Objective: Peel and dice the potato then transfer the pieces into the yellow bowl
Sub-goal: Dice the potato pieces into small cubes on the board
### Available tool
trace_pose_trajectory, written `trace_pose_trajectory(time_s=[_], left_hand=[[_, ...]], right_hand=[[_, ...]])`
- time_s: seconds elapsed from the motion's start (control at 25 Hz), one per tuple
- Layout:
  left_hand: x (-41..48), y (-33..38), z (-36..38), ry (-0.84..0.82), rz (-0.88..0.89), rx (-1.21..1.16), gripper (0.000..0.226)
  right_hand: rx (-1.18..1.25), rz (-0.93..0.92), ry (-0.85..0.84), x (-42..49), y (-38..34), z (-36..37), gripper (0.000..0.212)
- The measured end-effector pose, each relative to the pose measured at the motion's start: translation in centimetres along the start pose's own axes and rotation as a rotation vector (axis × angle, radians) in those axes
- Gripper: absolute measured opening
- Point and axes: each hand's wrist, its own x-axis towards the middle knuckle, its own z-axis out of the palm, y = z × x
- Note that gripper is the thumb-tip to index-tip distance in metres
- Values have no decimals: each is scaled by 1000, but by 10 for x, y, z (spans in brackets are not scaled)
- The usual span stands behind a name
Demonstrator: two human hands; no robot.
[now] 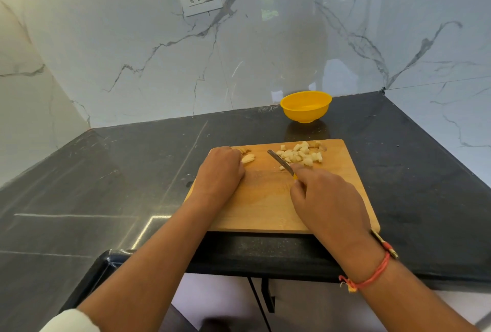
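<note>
From my end: left hand [220, 169] sits curled at the far-left of the light rectangular wooden chopping board [265, 206]; knuckles hide the fingertips, so it prob. pins the pale uncut potato strips [248, 158] poking out beside it; right hand [328, 198] grips a small steel-bladed knife [280, 161], tip pointing up-left; heap of pale diced potato cubes [303, 155] lies just right of the blade; round yellow plastic bowl [305, 107] stands beyond the board on the black stone counter [132, 185].
</note>
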Motion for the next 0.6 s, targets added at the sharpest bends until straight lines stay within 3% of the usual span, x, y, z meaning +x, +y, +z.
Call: trace_pose_trajectory(time_s=[0.2,0.6], left_hand=[[-13,6,-7,88,15,-217,16],[-31,27,-11,-53,-75,-493,13]], right_hand=[[1,3,7,1,1,1,42],[28,-14,-55,-6,-7,-6,42]])
